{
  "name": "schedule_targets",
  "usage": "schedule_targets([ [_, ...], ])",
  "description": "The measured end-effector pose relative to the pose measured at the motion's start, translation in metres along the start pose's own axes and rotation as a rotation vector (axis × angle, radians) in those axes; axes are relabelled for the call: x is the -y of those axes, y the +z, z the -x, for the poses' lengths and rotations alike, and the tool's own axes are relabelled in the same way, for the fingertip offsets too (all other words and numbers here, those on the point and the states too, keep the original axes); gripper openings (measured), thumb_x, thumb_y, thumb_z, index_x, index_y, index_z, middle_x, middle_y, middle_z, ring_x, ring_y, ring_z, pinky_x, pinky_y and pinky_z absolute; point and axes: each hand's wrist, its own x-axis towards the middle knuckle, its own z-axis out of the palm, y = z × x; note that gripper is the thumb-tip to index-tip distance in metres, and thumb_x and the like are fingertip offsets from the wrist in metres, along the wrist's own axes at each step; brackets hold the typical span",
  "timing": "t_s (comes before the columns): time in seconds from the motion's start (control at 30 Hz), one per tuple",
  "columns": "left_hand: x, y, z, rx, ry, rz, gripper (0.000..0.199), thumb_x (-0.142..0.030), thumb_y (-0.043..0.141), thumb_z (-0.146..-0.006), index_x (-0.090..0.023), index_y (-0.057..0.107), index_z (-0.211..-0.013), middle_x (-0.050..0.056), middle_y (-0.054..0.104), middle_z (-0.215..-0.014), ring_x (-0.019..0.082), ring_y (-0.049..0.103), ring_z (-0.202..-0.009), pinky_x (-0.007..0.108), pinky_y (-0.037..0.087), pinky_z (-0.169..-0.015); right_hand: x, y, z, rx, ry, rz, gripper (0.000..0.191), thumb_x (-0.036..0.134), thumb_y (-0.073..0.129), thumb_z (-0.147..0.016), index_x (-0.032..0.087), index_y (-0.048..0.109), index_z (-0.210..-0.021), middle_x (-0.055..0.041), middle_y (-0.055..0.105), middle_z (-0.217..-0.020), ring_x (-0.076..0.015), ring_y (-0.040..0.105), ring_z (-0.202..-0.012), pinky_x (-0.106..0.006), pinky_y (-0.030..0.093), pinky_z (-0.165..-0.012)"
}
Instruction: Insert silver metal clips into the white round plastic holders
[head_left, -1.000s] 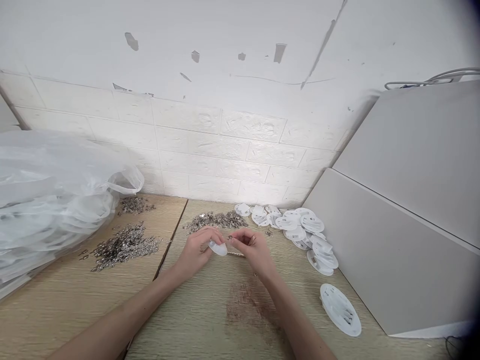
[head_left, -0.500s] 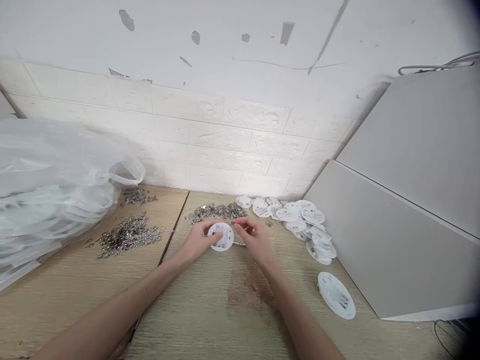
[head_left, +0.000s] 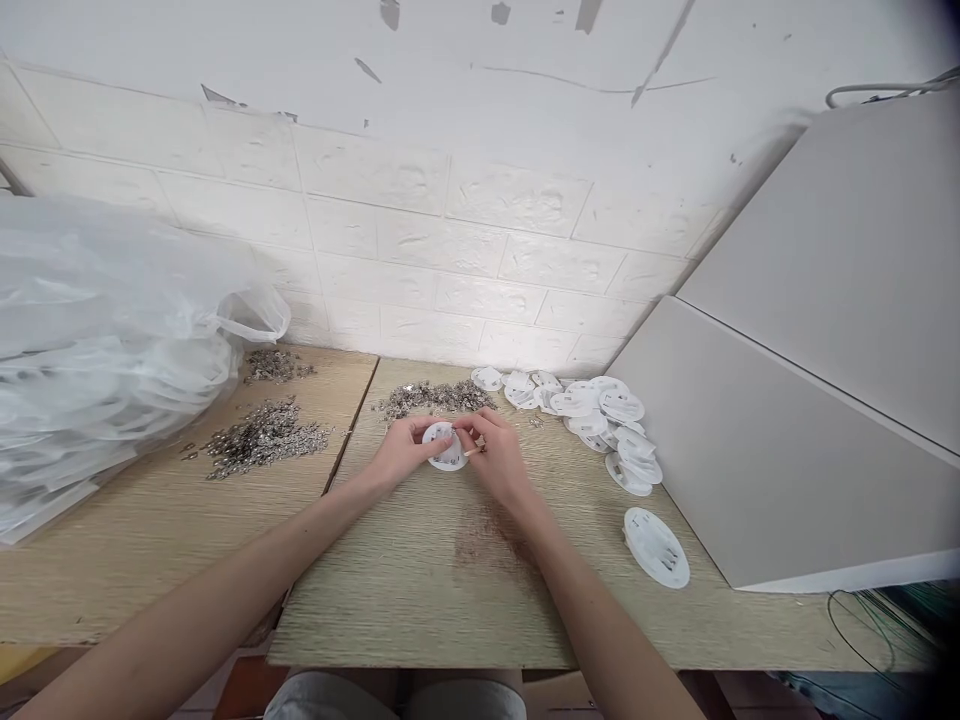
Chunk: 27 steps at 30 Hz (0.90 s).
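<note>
My left hand (head_left: 403,450) grips a white round plastic battery case (head_left: 445,460) by its left side, the thumb lying across its face. Slots and metal contacts show in the recess of this case. At its upper right, the fingertips of my right hand (head_left: 493,452) are pinched together against the face, and whatever tiny piece they hold is hidden. A thin pale strip shows by the right fingers; I cannot tell what it is. Just beyond both hands lies a heap of small metal pieces (head_left: 435,397).
Several white round cases (head_left: 600,405) lie piled at the back right, and another white case (head_left: 656,547) lies nearer. Metal pieces (head_left: 262,440) are heaped on the left table. A clear plastic bag (head_left: 112,300) bulges at far left; a grey box (head_left: 787,400) stands right.
My right fingertips have moved left, from beside the case onto its upper right part. The camera has tipped downward, bringing the table's front edge into view.
</note>
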Motion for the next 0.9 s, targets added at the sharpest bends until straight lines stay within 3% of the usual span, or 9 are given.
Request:
schedule_targets([
  [0.33, -0.0011, 0.0004, 0.0006, 0.033, 0.022, -0.003, 0.041, -0.04, 0.076, -0.067, -0.015, 0.072, -0.098, 0.008, 0.073, -0.093, 0.023, 0.066, -0.083, 0.033, 0.052, -0.073, 0.0022, -0.0021, -0.0006, 0.046, 0.09, -0.024, 0.017, 0.015, 0.053, -0.084, 0.021, 0.068, -0.084, -0.0067, 0.062, -0.087, -0.0191, 0.057, -0.078, -0.034, 0.048, -0.068],
  [0.6, -0.0043, -0.0006, 0.0015, 0.036, -0.002, -0.069, 0.042, -0.047, 0.068, -0.075, -0.015, 0.072, -0.101, 0.009, 0.073, -0.096, 0.022, 0.065, -0.084, 0.03, 0.05, -0.07, 0.0031, -0.0044, -0.0021, 0.05, 0.146, -0.07, 0.017, 0.015, 0.052, -0.081, 0.017, 0.069, -0.084, -0.0046, 0.062, -0.084, -0.015, 0.056, -0.073, -0.028, 0.044, -0.064],
  [0.9, -0.002, -0.0003, -0.0003, 0.03, -0.066, -0.017, 0.041, -0.049, 0.067, -0.074, -0.014, 0.074, -0.095, 0.007, 0.073, -0.087, 0.02, 0.063, -0.076, 0.029, 0.048, -0.064, 0.0029, -0.0078, -0.0031, 0.098, 0.197, -0.12, 0.016, 0.02, 0.054, -0.079, 0.018, 0.07, -0.082, -0.0038, 0.064, -0.083, -0.0144, 0.056, -0.072, -0.027, 0.043, -0.061],
])
